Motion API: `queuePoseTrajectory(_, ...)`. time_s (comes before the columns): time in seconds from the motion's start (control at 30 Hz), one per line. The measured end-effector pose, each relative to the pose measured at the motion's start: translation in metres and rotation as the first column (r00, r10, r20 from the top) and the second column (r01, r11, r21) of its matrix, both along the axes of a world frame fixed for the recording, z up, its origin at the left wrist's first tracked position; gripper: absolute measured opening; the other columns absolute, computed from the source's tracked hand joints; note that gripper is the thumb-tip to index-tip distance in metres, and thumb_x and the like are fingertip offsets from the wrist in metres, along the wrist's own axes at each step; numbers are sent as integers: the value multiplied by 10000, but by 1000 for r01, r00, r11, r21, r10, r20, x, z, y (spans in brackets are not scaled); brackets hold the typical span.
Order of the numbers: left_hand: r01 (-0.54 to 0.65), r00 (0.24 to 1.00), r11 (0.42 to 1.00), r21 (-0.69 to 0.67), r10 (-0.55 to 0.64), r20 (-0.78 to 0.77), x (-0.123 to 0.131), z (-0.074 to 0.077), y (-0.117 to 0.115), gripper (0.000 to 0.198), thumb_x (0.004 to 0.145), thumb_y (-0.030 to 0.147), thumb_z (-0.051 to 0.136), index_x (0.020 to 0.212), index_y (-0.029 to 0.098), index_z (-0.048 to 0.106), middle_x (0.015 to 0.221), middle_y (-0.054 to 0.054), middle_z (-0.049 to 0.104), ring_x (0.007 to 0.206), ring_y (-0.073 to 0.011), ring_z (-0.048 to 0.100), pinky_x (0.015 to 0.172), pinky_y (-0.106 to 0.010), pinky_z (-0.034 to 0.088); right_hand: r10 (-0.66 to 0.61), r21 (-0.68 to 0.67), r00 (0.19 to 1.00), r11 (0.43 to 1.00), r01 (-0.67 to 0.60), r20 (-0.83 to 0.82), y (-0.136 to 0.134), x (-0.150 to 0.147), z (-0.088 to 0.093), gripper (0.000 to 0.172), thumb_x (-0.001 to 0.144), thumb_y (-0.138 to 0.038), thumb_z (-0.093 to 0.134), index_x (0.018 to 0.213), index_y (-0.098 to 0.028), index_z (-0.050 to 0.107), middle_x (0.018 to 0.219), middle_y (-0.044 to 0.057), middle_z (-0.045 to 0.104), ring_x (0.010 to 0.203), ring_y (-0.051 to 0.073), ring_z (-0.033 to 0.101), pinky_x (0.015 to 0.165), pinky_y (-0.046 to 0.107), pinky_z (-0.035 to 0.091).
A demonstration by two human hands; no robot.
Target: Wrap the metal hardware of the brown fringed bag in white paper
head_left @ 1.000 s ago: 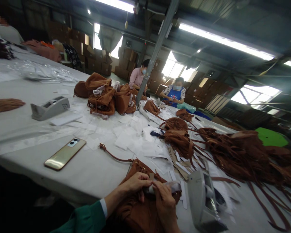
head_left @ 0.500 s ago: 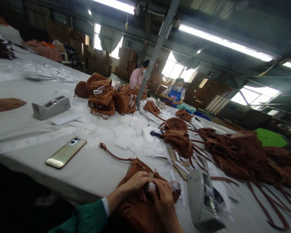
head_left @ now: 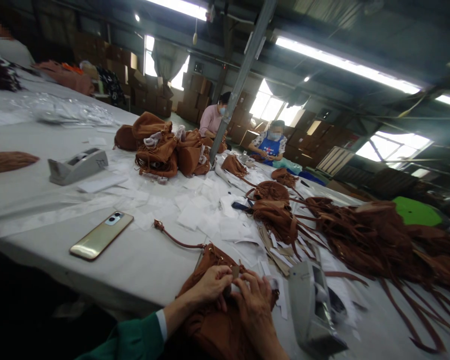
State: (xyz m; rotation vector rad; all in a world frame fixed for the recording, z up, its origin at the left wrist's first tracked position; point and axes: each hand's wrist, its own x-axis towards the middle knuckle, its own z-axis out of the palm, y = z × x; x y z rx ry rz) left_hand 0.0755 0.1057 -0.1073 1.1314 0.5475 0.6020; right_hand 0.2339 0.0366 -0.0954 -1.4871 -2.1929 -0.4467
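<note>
Head view: we observe the brown bag (head_left: 207,327) at the tabletop's (head_left: 48,220) near edge, left hand (head_left: 213,286) and right hand (head_left: 254,300) on its upper part, fingers bent close together; what they pinch we cannot tell

Bare hands (head_left: 254,302); green left sleeve (head_left: 137,337), apparently white cuff (head_left: 161,324).

A pale table (head_left: 135,270) carries brown bags (head_left: 189,160) and a phone (head_left: 101,235)

On table (head_left: 52,215), phone (head_left: 102,235) is lying left of bag (head_left: 206,327), tape dispenser (head_left: 302,300) is sitting right, piled bags (head_left: 189,160) are resting behind.
</note>
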Motion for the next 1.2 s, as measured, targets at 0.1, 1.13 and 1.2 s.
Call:
queuePoseTrajectory(0.1,24,1000,999,-23,-24,20,-5,2,1,361,817,505,539,922,160,532,622,18,551,377,-127,578,312,-143,406,23,-53,999,998,-26,-40,0,-2,5,204,983,-275,387,1095,-253,557,1089,51,637,1113,267,537,1027,506,200)
queuePoseTrajectory(1.13,-82,971,809,582,197,-137,-16,6,-10,132,769,149,527,886,167,587,800,-6,613,733,-146,548,659,-212,386,-11,-224,914,971,-87,-405,5,1,19,66,725,-175,602,767,-223,621,788,16,669,799,246,626,743,382,490)
queuePoseTrajectory(1.2,-93,971,832,547,198,-135,-16,5,-9,154,763,146,530,908,164,579,823,-12,616,742,-147,549,660,-210,393,42,-166,916,979,-117,-400,5,-1,17,100,723,-141,572,753,-224,619,786,14,670,807,242,622,754,386,488)
